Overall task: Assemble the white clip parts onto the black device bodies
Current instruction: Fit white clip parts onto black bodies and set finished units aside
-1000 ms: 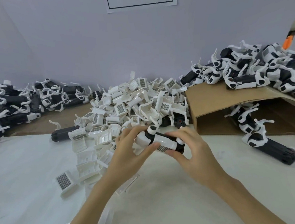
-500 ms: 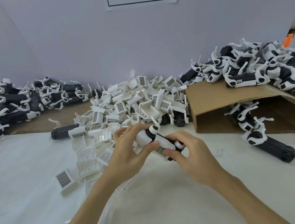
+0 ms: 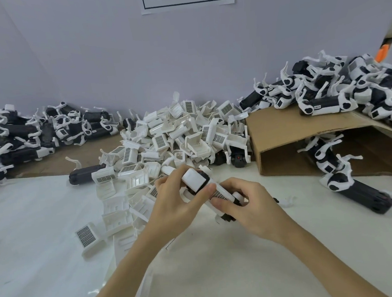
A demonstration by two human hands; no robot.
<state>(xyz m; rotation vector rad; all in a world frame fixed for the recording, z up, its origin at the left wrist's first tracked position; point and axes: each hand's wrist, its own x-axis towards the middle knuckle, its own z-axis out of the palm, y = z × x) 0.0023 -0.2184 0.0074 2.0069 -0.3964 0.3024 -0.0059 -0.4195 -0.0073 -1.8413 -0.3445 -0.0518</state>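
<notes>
A: What is seen on the left?
B: A pile of bodies [image 3: 18, 137] is stacked there, and a heap of clips [image 3: 177, 131] lies at the middle, behind the hands.

A: What has been changed in the last second?
B: The device [image 3: 205, 185] has been turned and lowered toward the table [image 3: 30, 222]. Its white end, earlier pointed away, is now raised toward the camera, and the grilled clip face is kept under the right thumb.

A: How are the hands placed?
B: The upper end of the device is grasped by the left hand [image 3: 174, 204]; the lower end, with the clip, is pinched by the right hand [image 3: 249, 205].

A: What is meant for the task?
B: The clip is probably being pressed home; whether it is latched cannot be told. Finished units [image 3: 342, 93] are piled on the box [image 3: 284, 140] at the right.
</notes>
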